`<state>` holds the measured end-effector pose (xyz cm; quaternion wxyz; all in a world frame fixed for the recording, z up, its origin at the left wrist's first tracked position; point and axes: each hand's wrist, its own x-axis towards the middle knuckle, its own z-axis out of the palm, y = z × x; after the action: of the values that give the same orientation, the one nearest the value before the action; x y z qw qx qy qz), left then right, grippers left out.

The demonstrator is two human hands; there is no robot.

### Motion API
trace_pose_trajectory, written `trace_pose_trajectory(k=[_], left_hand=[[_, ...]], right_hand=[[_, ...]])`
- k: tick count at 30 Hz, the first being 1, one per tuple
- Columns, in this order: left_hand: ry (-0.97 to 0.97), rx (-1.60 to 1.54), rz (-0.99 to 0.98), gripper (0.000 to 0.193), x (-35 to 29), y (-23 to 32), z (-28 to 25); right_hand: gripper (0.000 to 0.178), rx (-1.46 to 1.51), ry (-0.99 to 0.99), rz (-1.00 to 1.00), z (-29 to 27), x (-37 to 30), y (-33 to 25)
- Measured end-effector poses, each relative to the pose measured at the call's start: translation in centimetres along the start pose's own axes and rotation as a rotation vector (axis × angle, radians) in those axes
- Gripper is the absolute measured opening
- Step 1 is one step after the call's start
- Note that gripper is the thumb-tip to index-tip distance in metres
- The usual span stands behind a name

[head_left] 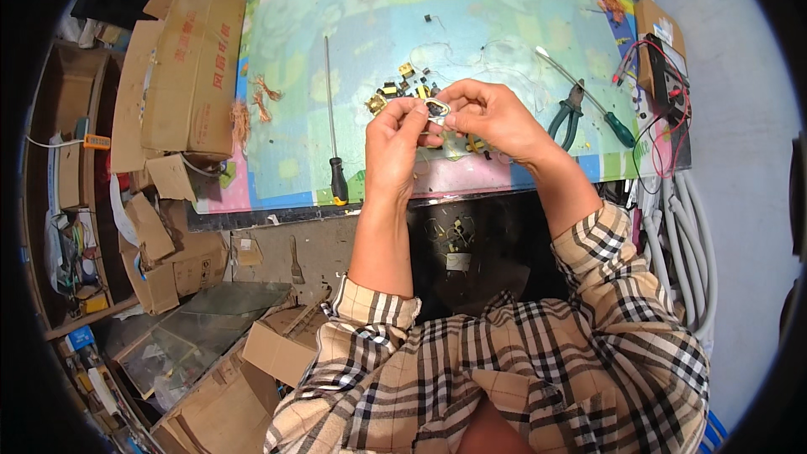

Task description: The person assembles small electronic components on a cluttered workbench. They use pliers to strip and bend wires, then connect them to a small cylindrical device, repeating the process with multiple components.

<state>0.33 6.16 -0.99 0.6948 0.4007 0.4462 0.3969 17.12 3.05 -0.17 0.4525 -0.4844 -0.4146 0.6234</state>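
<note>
Above the near part of the table, my left hand [393, 134] and my right hand [487, 116] meet, fingertips closed. Between them they pinch a small, pale, ring-shaped piece [436, 107] with a dark middle; its exact kind is too small to tell. Just behind my fingers lies a loose heap of small yellow and black electrical parts [403, 80], partly hidden by my hands. Left of my left hand, a long screwdriver [334, 130] with a black and yellow handle points away from me. Right of my right hand lie green-handled pliers [566, 116] and a green-handled screwdriver [618, 128].
A patterned plastic mat [294, 67] covers the table. A large cardboard box [189, 67] stands at its left edge, near copper wire bundles [263, 97]. At the right edge sits a black multimeter [667, 80] with red and black leads. Grey tubes [685, 235] hang below it.
</note>
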Motion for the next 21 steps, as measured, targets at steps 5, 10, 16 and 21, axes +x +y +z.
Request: trace_pose_trajectory(k=[5,10,16,21], left_hand=[[-0.026,-0.018,0.007,0.010,0.1,-0.3,0.4],[-0.030,0.001,0.013,0.008,0.4,-0.2,0.4],[-0.113,0.125,-0.033,0.009,-0.1,0.4,-0.2],[-0.144,0.498,-0.040,0.007,-1.6,0.7,-1.0]], right_hand=[[0.019,-0.032,0.014,-0.012,-0.5,-0.1,0.9],[0.018,0.018,-0.084,-0.028,-0.8,-0.3,0.8],[0.023,0.059,-0.171,0.068,-1.1,-0.3,1.6],[0.026,-0.045,-0.236,0.150,-0.7,-1.4,1.6]])
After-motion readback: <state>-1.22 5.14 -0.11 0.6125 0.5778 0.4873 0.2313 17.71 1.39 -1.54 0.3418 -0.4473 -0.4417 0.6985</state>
